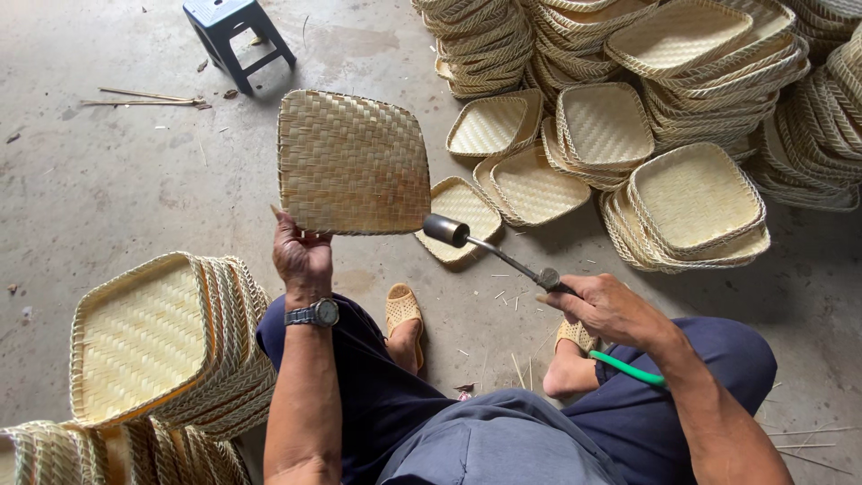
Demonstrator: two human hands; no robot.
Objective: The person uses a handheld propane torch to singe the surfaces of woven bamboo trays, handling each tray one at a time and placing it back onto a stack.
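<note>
Singeing the underside of a woven tray.
I am holding the tray [353, 163] up, left hand [302, 259] clamped on its edge; right hand [609, 308] is gripping the torch [489, 250], nozzle just under the rim. Next probably: sweep evenly, avoid scorching.

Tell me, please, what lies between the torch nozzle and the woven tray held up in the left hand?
Nothing: in the head view the torch nozzle sits just off the lower right edge of the woven tray, with only bare air between.

tray stack [162, 346] left, stool [235, 31] behind, tray piles [682, 117] right
</note>
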